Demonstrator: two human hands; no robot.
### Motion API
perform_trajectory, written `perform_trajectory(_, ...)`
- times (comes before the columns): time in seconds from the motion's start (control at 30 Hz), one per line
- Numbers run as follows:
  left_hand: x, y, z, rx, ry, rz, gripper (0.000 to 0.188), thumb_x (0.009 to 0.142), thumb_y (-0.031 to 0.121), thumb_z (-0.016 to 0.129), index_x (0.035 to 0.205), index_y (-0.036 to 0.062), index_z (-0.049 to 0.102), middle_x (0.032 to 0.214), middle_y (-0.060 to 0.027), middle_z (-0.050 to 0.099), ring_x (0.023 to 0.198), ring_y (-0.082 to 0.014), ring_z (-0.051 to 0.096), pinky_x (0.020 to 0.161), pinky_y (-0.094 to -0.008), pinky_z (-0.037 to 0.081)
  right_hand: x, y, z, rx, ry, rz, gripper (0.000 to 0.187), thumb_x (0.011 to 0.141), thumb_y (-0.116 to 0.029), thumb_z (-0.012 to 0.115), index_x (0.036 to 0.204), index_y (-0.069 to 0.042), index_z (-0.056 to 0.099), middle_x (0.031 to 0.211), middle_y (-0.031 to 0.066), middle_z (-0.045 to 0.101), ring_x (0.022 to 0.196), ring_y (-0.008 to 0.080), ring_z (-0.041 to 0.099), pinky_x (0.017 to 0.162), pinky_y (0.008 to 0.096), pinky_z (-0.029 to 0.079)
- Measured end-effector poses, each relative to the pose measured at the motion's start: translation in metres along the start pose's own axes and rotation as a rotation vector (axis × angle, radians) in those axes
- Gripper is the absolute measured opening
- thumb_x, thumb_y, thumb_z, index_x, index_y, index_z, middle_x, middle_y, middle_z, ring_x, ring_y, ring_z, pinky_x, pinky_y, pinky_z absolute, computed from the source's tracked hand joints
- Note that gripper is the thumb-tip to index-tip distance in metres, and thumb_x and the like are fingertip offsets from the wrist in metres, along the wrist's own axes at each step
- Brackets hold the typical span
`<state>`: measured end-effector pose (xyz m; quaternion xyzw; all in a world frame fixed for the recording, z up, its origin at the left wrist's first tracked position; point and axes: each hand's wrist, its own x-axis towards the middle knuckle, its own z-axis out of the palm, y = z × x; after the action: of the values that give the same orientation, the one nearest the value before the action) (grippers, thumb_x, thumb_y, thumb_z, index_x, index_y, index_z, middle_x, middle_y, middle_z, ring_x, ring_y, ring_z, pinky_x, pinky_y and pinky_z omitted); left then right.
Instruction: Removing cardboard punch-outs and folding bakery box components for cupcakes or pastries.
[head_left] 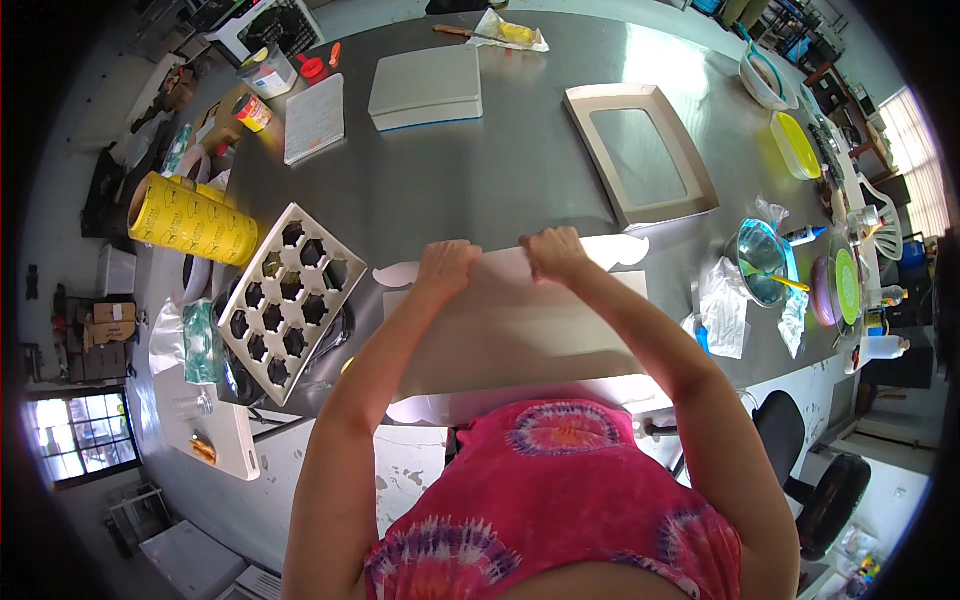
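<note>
An unfolded cardboard box blank (515,345), pale and flat in the middle, lies at the table's near edge against my body. Its far flap stands partly raised, with curved tabs at both ends. My left hand (450,268) is closed over that flap, left of its middle. A short way to the right, my right hand (555,254) grips the same flap with curled fingers. The near flap (530,397) hangs by my shirt, also with rounded ends. Beyond my right hand lies a shallow cardboard lid (648,214) with a clear window.
To the left, a white tray with several dark cut-outs (262,318) sits tilted beside a yellow patterned roll (195,220). A closed white box (425,85) and a paper pad (314,120) lie farther back. At right are a blue-rimmed bowl (762,262) and a crumpled plastic bag (724,305).
</note>
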<state>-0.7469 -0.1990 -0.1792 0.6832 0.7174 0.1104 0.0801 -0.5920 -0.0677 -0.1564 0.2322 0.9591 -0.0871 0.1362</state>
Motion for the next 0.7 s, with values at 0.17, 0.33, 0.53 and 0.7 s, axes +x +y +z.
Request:
perform_trajectory(0.17,-0.007,0.006,0.012,0.091,-0.021,-0.052,0.006,0.071,0.007,0.057,0.074,0.0119,0.057,0.067,-0.0084,0.059,0.067,-0.0276,0.062,0.058,-0.0402,0.049,-0.002,0.014,0.01,-0.074,-0.045,-0.095,0.023,0.064,-0.012,0.068,0.087,-0.014,0.063,0.077,0.0089,0.065,0.076,0.0261,0.065,0.062,0.0368,0.051)
perform_trajectory(0.33,-0.028,0.015,0.025,0.155,0.073,-0.104,0.003,0.072,0.009,0.055,0.071,0.0121,0.054,0.063,-0.0062,0.059,0.063,-0.0243,0.062,0.054,-0.0366,0.049,-0.023,0.009,0.031,-0.095,0.155,-0.142,0.012,0.074,-0.011,0.052,0.084,-0.014,0.058,0.07,0.0063,0.063,0.068,0.0258,0.063,0.054,0.0388,0.048)
perform_trajectory(0.53,-0.048,0.026,0.032,0.259,0.223,-0.003,0.006,0.07,0.013,0.057,0.07,0.0126,0.051,0.063,-0.0012,0.058,0.063,-0.0169,0.061,0.051,-0.0294,0.048,-0.051,-0.001,0.064,-0.14,0.511,-0.201,0.009,0.069,-0.015,0.055,0.078,-0.012,0.055,0.061,0.0012,0.053,0.059,0.018,0.061,0.048,0.0333,0.047)
perform_trajectory(0.7,-0.073,0.033,0.054,0.199,0.298,-0.076,0.018,0.076,0.021,0.058,0.091,0.0105,0.058,0.089,-0.0058,0.062,0.08,-0.0201,0.061,0.06,-0.031,0.05,-0.082,-0.02,0.079,-0.092,0.458,-0.152,0.032,0.071,-0.019,0.06,0.1,-0.007,0.056,0.089,0.0065,0.057,0.081,0.0204,0.062,0.059,0.0315,0.051)
